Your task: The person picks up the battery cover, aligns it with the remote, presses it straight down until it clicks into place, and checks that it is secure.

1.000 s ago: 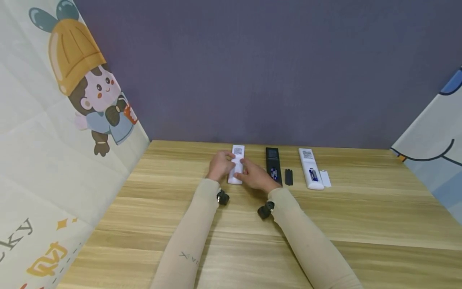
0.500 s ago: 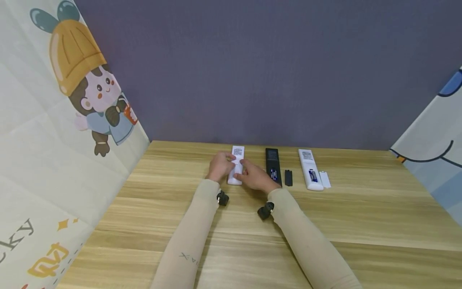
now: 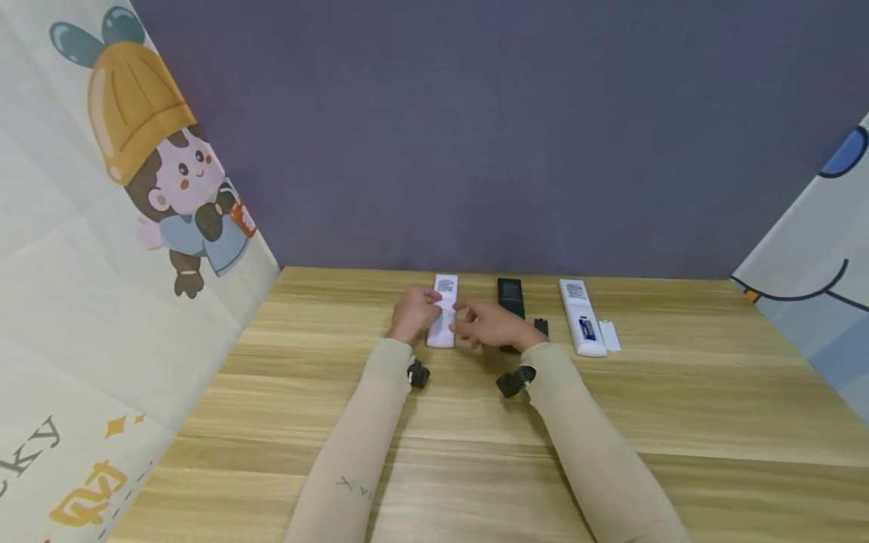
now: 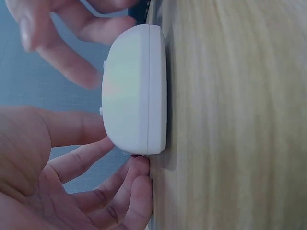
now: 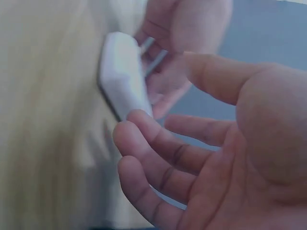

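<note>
A white remote [image 3: 441, 329] lies on the table with its printed back up. My left hand [image 3: 413, 312] holds its left side, thumb on top and fingers curled at the far edge; the left wrist view shows the remote's rounded end [image 4: 127, 91] against that thumb. Just right of the remote is my right hand [image 3: 495, 324], its fingers spread and loosely bent with nothing between them. In the right wrist view a gap parts its thumb from the white remote [image 5: 124, 72]. Partly under the right hand lie a black remote [image 3: 511, 294] and its black cover [image 3: 541, 326].
Another white remote [image 3: 577, 302] lies to the right, a blue battery [image 3: 587, 329] in its open compartment. Its white cover [image 3: 609, 335] lies beside it. A dark grey panel [image 3: 475, 136] stands along the table's [image 3: 462, 467] back edge, with printed cloths at both sides.
My right hand has let go of the left white remote and drawn slightly to the right, covering more of the black remote and its cover. My left hand stays in place.
</note>
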Demonstrator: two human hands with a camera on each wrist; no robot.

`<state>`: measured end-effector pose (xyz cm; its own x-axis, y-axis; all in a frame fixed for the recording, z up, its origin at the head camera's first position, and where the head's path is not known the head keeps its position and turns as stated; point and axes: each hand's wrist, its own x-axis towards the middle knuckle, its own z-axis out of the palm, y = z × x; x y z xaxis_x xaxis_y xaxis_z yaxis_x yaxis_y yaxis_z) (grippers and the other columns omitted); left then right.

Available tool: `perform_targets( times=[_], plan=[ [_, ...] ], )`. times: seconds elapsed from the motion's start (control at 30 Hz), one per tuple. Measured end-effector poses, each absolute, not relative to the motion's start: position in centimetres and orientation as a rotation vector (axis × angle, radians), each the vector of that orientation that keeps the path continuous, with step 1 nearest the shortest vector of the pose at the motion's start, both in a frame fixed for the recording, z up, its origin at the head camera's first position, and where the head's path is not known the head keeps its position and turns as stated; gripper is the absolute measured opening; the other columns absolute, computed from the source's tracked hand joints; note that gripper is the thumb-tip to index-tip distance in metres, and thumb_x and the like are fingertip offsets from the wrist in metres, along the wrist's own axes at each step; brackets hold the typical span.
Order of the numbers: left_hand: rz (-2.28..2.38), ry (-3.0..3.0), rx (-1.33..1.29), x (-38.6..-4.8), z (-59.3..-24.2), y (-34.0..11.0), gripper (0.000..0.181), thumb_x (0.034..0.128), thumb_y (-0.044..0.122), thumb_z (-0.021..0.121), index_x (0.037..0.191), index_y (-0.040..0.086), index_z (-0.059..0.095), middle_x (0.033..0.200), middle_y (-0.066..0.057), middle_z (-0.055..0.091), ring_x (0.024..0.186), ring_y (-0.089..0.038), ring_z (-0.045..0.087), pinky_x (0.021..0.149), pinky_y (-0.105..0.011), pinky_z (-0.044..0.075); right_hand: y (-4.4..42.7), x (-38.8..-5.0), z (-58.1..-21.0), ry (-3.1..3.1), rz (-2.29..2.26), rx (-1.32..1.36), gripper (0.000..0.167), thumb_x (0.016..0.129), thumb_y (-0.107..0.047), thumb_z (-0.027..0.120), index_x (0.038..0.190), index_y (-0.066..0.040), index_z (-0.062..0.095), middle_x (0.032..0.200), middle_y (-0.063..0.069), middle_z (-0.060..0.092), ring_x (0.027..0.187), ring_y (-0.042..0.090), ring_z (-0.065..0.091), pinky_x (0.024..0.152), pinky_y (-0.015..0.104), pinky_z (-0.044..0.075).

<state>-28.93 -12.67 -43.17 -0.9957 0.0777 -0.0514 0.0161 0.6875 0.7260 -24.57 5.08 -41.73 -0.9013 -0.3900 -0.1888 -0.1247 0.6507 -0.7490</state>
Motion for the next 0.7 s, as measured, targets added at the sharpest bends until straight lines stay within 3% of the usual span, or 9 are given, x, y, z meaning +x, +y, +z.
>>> perform_targets(
  times=[0.2, 0.43, 0.7],
  plan=[
    [1.202, 2.826, 0.090, -28.8, -43.1, -12.6, 0.031, 0.0855, 0.011, 0.068, 0.116, 0.014, 0.075, 0.122, -0.015, 0.071, 0.097, -0.030, 0.064, 0.081, -0.038, 0.050, 7.2, -24.5, -40.5, 2.595, -1.164, -0.383, 0.060, 0.104, -0.039, 0.058, 0.154, -0.010, 0.041, 0.113, 0.017, 0.064, 0.092, 0.034, 0.068, 0.080, 0.043, 0.055],
    [1.150, 2.885, 0.139, -28.9, -43.2, -12.6, 0.030, 0.0857, 0.013, 0.068, 0.115, 0.013, 0.075, 0.119, -0.014, 0.072, 0.096, -0.031, 0.065, 0.081, -0.039, 0.051, 10.3, -24.5, -39.5, 2.611, -1.266, -0.399, 0.054, 0.106, -0.033, 0.056, 0.152, -0.007, 0.043, 0.113, 0.024, 0.064, 0.096, 0.039, 0.064, 0.083, 0.046, 0.054],
    [1.173, 2.946, 0.158, -28.9, -43.1, -12.2, 0.029, 0.0868, 0.013, 0.067, 0.115, 0.015, 0.075, 0.109, -0.010, 0.075, 0.095, -0.030, 0.066, 0.083, -0.042, 0.052, 13.4, -24.1, -39.1, 2.651, -1.252, -0.282, 0.054, 0.107, -0.036, 0.053, 0.153, -0.008, 0.041, 0.118, 0.024, 0.061, 0.100, 0.036, 0.065, 0.086, 0.052, 0.054]
  ],
)
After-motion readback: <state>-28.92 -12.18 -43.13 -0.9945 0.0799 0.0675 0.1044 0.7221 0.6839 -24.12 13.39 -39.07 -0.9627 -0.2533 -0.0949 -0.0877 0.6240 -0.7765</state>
